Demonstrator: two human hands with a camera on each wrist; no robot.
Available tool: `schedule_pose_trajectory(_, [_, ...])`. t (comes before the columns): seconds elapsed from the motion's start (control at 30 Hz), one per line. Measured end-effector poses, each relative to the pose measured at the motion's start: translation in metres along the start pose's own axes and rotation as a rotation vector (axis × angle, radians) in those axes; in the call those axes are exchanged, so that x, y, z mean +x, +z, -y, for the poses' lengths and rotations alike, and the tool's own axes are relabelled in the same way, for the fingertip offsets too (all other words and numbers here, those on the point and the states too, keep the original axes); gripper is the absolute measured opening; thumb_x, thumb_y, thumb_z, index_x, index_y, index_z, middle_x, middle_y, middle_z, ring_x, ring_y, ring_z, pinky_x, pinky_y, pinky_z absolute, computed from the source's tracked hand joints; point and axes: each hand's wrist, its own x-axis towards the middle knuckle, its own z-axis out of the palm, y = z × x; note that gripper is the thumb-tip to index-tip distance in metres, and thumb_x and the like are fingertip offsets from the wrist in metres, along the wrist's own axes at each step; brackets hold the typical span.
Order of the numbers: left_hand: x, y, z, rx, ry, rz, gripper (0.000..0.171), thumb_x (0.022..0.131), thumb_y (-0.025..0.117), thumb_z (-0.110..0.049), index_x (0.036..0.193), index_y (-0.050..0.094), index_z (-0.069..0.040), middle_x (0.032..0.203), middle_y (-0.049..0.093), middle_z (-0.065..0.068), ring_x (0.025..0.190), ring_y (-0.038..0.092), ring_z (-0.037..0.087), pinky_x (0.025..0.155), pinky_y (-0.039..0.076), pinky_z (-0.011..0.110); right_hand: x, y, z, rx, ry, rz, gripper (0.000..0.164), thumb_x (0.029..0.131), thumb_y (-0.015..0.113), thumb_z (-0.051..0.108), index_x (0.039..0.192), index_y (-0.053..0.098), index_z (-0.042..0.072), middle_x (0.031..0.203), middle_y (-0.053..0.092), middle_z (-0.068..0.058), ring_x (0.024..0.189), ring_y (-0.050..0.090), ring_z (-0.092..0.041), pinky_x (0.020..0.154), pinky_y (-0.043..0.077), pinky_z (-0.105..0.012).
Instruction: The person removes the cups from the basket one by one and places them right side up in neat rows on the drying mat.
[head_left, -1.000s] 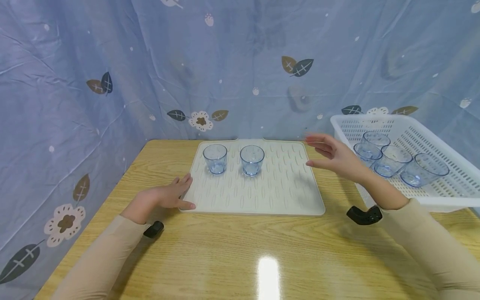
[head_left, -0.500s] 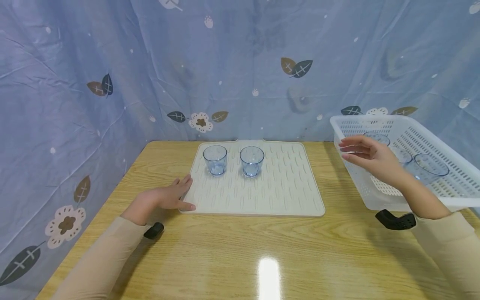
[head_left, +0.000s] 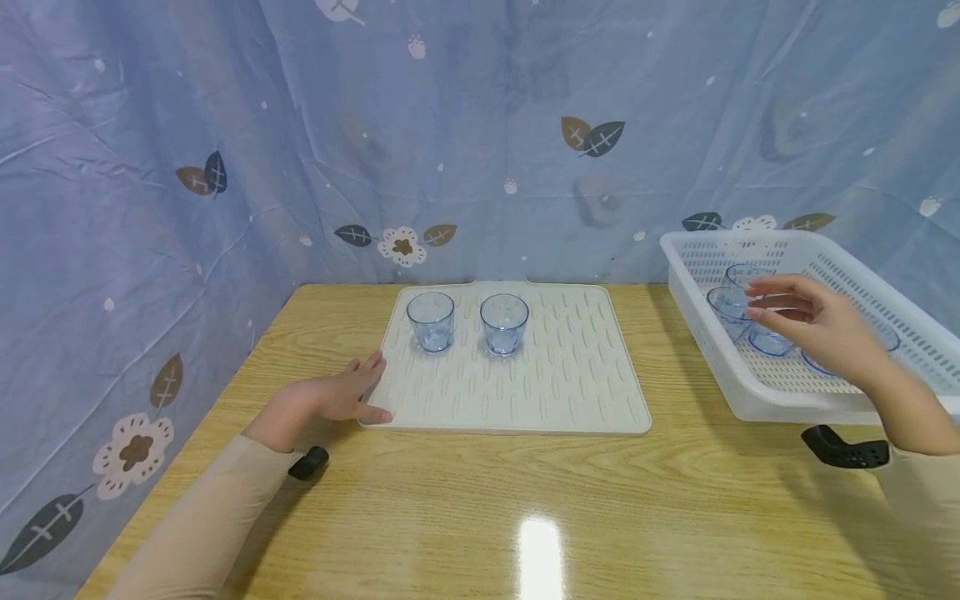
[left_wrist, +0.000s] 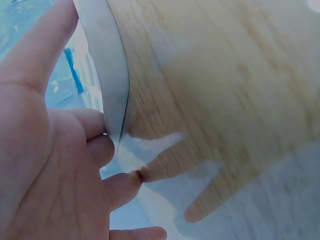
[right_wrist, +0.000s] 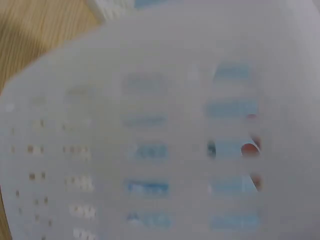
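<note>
In the head view my left hand [head_left: 337, 393] lies at the left edge of a white ribbed drying mat [head_left: 562, 375], fingers spread and touching it. The left wrist view shows the thumb and fingertips along the mat's edge [left_wrist: 114, 65]. Two clear bluish glasses stand upright on the mat, a left glass [head_left: 431, 325] and a right glass [head_left: 504, 325]. My right hand [head_left: 832, 333] hovers over a white plastic basket [head_left: 693, 325], fingers loosely bent with nothing between them. Several more glasses [head_left: 723, 304] sit in the basket, partly hidden behind that hand.
A wooden table [head_left: 420, 517] carries mat and basket. Behind and to the left hangs a blue floral curtain [head_left: 480, 150]. In the right wrist view the basket's slotted wall [right_wrist: 185, 110] fills most of the picture, with a bit of fingertip showing through a slot.
My right hand has moved right, from beside the mat's right edge to over the basket and its glasses. The left hand and the two glasses on the mat have stayed put.
</note>
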Motion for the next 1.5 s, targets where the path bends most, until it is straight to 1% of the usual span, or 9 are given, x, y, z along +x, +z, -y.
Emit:
schedule_pose_trajectory(0.1, [0.001,0.0,0.0,0.001,-0.001,0.0,0.107,0.099,0.067,-0.048,0.159,0.001,0.011,0.166,-0.011,0.029,0.149,-0.01,0.055,0.117,0.007,0.068,-0.003,-0.007,-0.008,-0.06,0.015,-0.03,0.032,0.103,0.065,0.014,0.132,0.059,0.027,0.115,0.052,0.034,0.096,0.052,0.019,0.073,0.041,-0.003])
schedule_pose_trajectory(0.23, [0.001,0.001,0.0,0.0,-0.002,0.002,0.107,0.099,0.067,-0.048,0.159,0.001,0.011,0.166,-0.01,0.029,0.149,-0.01,0.055,0.117,0.008,0.068,-0.006,-0.014,-0.021,-0.144,0.035,-0.056,0.035,0.104,0.064,0.017,0.137,0.057,0.013,0.115,0.047,0.032,0.093,0.045,0.023,0.069,0.038,-0.001])
schedule_pose_trajectory(0.3, [0.001,0.002,0.0,-0.001,-0.002,0.002,0.107,0.099,0.067,-0.048,0.159,0.001,0.011,0.166,-0.01,0.029,0.149,-0.01,0.056,0.117,0.008,0.069,-0.006,-0.017,-0.026,-0.203,0.046,-0.058,0.042,0.104,0.063,0.02,0.14,0.053,0.0,0.121,0.053,0.018,0.093,0.042,0.022,0.069,0.035,0.0])
schedule_pose_trajectory(0.4, [0.001,0.003,0.001,-0.002,-0.007,0.001,0.107,0.099,0.067,-0.048,0.159,0.001,0.011,0.167,-0.011,0.029,0.149,-0.009,0.055,0.117,0.008,0.069,-0.006,-0.022,-0.033,-0.276,0.063,-0.048,0.049,0.105,0.062,0.023,0.14,0.049,-0.009,0.131,0.056,-0.015,0.104,0.056,-0.006,0.072,0.039,-0.004])
schedule_pose_trajectory(0.5, [0.001,0.003,0.0,-0.004,-0.009,-0.001,0.107,0.098,0.067,-0.049,0.16,0.001,0.01,0.167,-0.011,0.028,0.149,-0.009,0.054,0.117,0.008,0.068,-0.006,-0.027,-0.041,-0.322,0.067,-0.038,0.05,0.105,0.062,0.021,0.139,0.047,-0.013,0.134,0.048,-0.036,0.11,0.053,-0.044,0.071,0.039,-0.007])
schedule_pose_trajectory(0.63, [0.0,0.003,-0.001,-0.006,-0.007,-0.003,0.107,0.099,0.067,-0.049,0.16,0.001,0.01,0.167,-0.011,0.028,0.149,-0.009,0.054,0.117,0.008,0.068,-0.008,-0.033,-0.052,-0.356,0.086,-0.036,0.051,0.105,0.061,0.018,0.138,0.044,-0.016,0.134,0.045,-0.041,0.113,0.045,-0.058,0.092,0.05,-0.03])
schedule_pose_trajectory(0.77, [0.0,0.001,-0.002,-0.013,-0.011,0.002,0.107,0.099,0.067,-0.047,0.16,0.001,0.01,0.167,-0.011,0.028,0.149,-0.01,0.055,0.117,0.008,0.069,-0.01,-0.039,-0.06,-0.368,0.126,-0.022,0.056,0.106,0.059,0.017,0.141,0.037,-0.021,0.136,0.037,-0.046,0.118,0.037,-0.064,0.095,0.032,-0.076])
schedule_pose_trajectory(1.03, [0.002,0.001,-0.001,-0.015,-0.005,0.004,0.108,0.099,0.067,-0.048,0.16,0.0,0.01,0.167,-0.011,0.028,0.149,-0.011,0.055,0.117,0.007,0.069,-0.008,-0.052,-0.077,-0.429,0.212,0.017,0.069,0.106,0.06,0.024,0.147,0.027,-0.02,0.146,0.026,-0.047,0.122,0.029,-0.069,0.093,0.028,-0.08])
schedule_pose_trajectory(1.5, [0.002,0.003,0.0,-0.009,0.0,-0.007,0.108,0.098,0.067,-0.049,0.16,0.0,0.01,0.167,-0.011,0.028,0.149,-0.01,0.055,0.117,0.008,0.069,0.016,-0.075,-0.17,-0.556,0.257,0.102,0.109,0.091,0.077,0.047,0.156,0.014,-0.013,0.143,0.025,-0.049,0.12,0.027,-0.069,0.089,0.029,-0.082])
